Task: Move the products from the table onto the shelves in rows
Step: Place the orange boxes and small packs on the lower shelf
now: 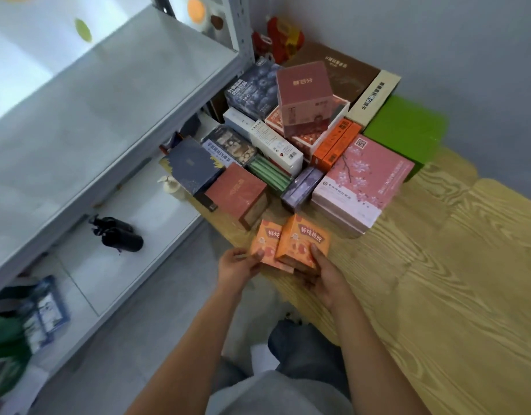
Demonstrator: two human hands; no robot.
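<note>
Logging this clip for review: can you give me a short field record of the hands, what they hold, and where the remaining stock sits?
left hand: grips left orange box
right hand: grips right orange box
boxes' position: side by side, at the near edge of the wooden table
remaining stock: assorted boxes crowded on the table's far end, including pink blossom box
shelf: grey, left of the table

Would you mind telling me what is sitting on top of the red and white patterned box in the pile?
A tall pink box stands upright on the red and white patterned box, covering most of its top. Whatever is printed beneath it is hidden.
</note>
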